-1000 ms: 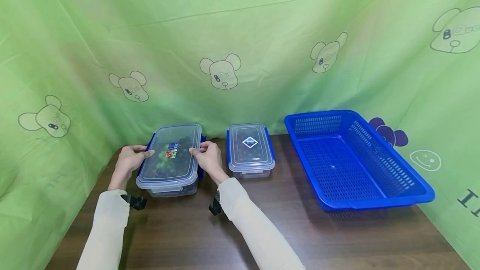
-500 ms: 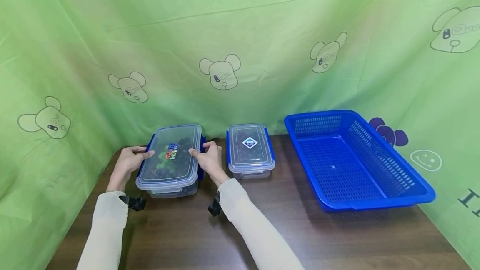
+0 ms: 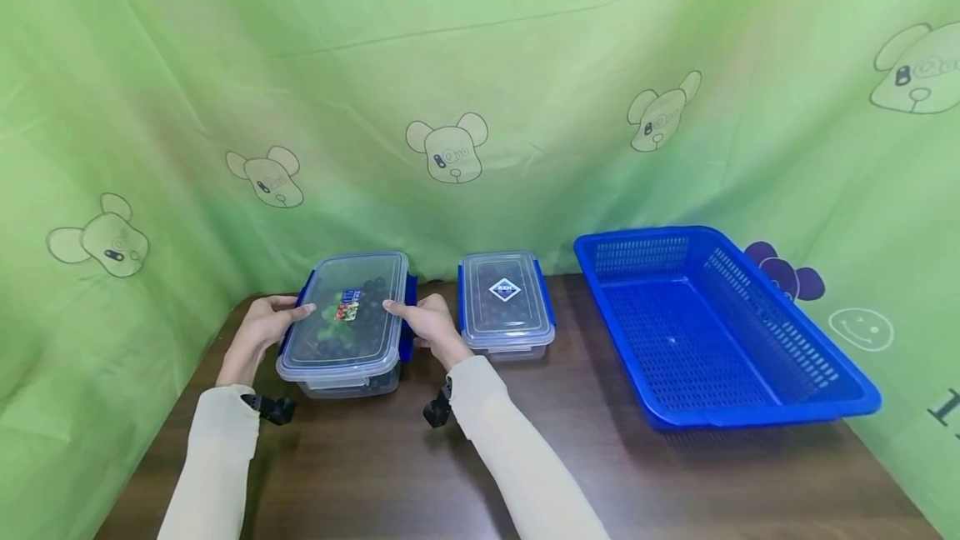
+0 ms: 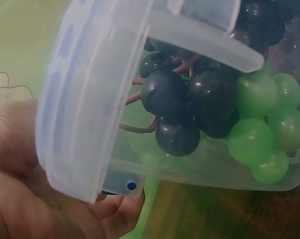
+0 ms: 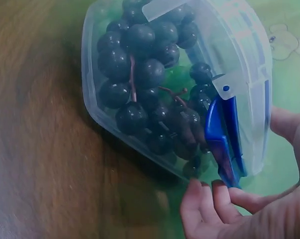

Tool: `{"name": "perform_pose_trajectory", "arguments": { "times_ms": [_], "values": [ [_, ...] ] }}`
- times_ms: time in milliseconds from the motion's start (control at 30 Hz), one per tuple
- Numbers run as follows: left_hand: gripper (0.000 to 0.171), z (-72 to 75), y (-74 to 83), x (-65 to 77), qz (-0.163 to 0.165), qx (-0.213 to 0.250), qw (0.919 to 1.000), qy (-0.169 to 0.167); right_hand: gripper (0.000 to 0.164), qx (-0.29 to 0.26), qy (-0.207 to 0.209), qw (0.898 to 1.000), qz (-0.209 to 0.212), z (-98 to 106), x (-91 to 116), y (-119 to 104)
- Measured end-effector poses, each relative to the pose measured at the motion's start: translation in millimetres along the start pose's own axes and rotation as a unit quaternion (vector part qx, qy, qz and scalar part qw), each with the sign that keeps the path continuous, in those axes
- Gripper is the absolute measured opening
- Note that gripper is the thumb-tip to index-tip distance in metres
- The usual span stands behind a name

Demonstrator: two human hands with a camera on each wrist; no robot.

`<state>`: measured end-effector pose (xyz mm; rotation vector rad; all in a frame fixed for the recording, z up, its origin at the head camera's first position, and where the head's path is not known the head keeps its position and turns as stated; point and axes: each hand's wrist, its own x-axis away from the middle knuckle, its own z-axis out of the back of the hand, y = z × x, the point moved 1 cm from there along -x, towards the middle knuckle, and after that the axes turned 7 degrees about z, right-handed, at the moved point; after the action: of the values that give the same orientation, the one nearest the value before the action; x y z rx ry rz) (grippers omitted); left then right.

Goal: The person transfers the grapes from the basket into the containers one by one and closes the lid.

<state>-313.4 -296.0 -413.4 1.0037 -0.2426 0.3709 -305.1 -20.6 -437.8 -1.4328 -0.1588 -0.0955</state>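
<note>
A clear food container [image 3: 341,315] with a lid and blue side latches sits at the left of the table. Dark and green grapes [image 4: 164,94] show through its walls. My left hand [image 3: 261,327] grips its left side, thumb on the lid's edge. On the opposite side, my right hand [image 3: 435,327] has its thumb on the lid, with the other fingers curled below beside the blue latch [image 5: 224,139]. That latch stands out at an angle from the wall in the right wrist view. The fingertips are right at its lower end.
A smaller lidded container [image 3: 506,307] with a diamond label stands just right of my right hand. Farther right is a large blue slotted basket [image 3: 622,340]. A green printed curtain [image 3: 525,65] hangs behind the brown table [image 3: 360,465].
My right hand's fingers have shifted from the latch's upper part to lower beside the container, and more of the blue latch shows. My left hand keeps its grip. The head view has shifted slightly.
</note>
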Motion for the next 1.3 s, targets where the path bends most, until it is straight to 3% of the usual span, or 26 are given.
{"name": "perform_pose_trajectory", "arguments": {
  "times_ms": [167,467,600,800,1067,1300],
  "values": [
    [0.073,2.0,1.0,1.5,0.005,-0.001,1.0,-0.003,0.062,0.04,0.027,0.999,0.012,-1.0,-1.1,-3.0],
    [0.074,0.6,-3.7,0.9,0.011,-0.004,0.9999,-0.003,0.054,0.052,0.034,0.998,0.01,-1.4,1.3,-1.1],
    [0.076,1.0,-4.2,0.0,0.011,-0.005,0.9999,-0.003,0.046,0.075,0.06,0.995,0.024,-2.9,2.6,-2.4],
    [0.077,0.8,-3.9,-2.0,0.01,-0.005,0.9999,0.0,0.057,0.114,0.092,0.987,0.069,-6.3,3.4,-3.8],
    [0.08,1.6,-5.1,-2.0,0.009,-0.007,0.9999,-0.009,0.056,0.22,0.085,0.967,0.095,-10.2,6.8,-13.3],
    [0.08,2.0,-4.5,-2.2,0.004,-0.002,0.9999,-0.01,0.034,0.263,0.073,0.956,0.106,-11.4,6.9,-17.8]
  ]
}}
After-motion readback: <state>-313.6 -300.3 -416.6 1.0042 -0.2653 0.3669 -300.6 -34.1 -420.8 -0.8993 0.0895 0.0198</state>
